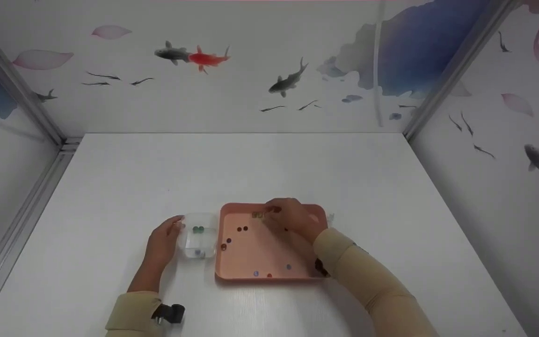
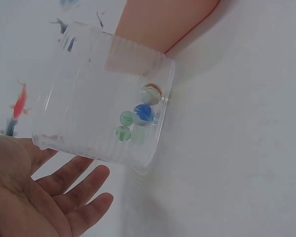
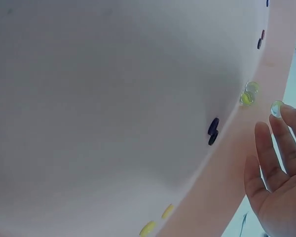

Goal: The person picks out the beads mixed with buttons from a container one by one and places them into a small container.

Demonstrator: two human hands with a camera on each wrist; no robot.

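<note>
My left hand (image 1: pixel 162 239) holds a clear plastic container (image 1: pixel 200 240) by its left rim on the white table. In the left wrist view, several glass marbles (image 2: pixel 143 114), blue, green and brown-white, lie at its bottom, and the left hand (image 2: pixel 49 192) has three fingers loosely spread beside it; the thumb is out of view. Over the far rim of a pink tray (image 1: pixel 269 248), my right hand (image 1: pixel 293 216) pinches a clear marble (image 3: pixel 277 108) between thumb and index finger. Two yellow-green marbles (image 3: pixel 248 94) lie in the tray just by the right hand (image 3: pixel 281 173).
Dark marbles (image 1: pixel 242 229) sit near the tray's left side, with blue and red ones (image 1: pixel 269 275) along its near edge. The container stands left of the tray. White panels (image 1: pixel 232 103) with painted fish enclose the table at the back and sides.
</note>
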